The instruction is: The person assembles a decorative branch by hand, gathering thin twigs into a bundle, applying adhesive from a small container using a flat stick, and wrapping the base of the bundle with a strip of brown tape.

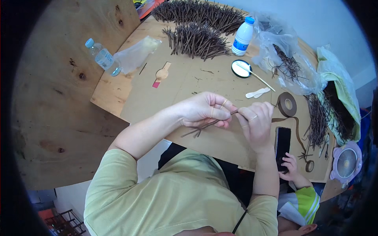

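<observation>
My left hand [206, 109] pinches a thin brown forked twig [213, 122] above the cardboard sheet. Its branched end points down toward me, and the other end reaches the fingertips of my right hand [257, 125]. Thumb and forefinger of that hand close on this end. Pale bands circle fingers on both hands. To the right lies a roll of brown tape [291, 110]. A brown strip [299, 132] runs from behind my right hand toward a smaller tape roll [309, 166]; whether my fingers hold this strip cannot be seen.
Bundled brown twigs [196, 41] stand at the back, beside a white bottle [242, 37]. Nearer are a dish of white paste [240, 69] with a stick and wooden spatulas [257, 93]. Another person's hand [291, 168] touches a phone [283, 144]. A water bottle [103, 57] is left, a fan [347, 162] right.
</observation>
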`<state>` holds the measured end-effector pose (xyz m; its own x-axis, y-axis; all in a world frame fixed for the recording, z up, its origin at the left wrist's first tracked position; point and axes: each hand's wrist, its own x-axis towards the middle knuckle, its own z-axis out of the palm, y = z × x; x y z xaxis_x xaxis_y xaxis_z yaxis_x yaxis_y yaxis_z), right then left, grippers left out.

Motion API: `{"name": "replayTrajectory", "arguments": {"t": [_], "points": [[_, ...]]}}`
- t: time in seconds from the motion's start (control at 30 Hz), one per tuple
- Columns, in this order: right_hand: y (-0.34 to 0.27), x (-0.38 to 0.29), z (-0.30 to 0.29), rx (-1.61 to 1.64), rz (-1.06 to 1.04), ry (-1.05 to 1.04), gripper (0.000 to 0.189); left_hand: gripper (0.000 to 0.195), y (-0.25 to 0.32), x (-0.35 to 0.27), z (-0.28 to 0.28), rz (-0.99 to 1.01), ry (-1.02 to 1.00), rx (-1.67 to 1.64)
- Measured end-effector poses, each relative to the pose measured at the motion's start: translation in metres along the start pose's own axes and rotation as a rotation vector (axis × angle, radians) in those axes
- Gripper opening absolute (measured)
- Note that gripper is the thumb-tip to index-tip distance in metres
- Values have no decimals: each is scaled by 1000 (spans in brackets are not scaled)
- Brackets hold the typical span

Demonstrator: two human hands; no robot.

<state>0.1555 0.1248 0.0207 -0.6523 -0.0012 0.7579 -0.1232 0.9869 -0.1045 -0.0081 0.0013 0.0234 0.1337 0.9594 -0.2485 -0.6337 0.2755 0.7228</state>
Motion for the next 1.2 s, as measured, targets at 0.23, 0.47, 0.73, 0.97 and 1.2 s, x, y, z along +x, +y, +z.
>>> {"name": "replayTrajectory", "arguments": {"t": [0.23,0.47,0.73,0.97,1.2], "points": [[23,-7,-1,-24,134,-145,20,19,-8,13,-26,112,149,-136],[80,8,14,286,649,-225,18,15,-6,44,-55,93,218,-346],[177,-14,71,-74,640,-280,16,13,-5,67,-87,115,205,-508],[135,9,62,356,625,-159,13,13,-5,58,-95,97,240,-542],[115,14,50,358,571,-276,13,13,-1,55,-91,35,195,-543]]}}
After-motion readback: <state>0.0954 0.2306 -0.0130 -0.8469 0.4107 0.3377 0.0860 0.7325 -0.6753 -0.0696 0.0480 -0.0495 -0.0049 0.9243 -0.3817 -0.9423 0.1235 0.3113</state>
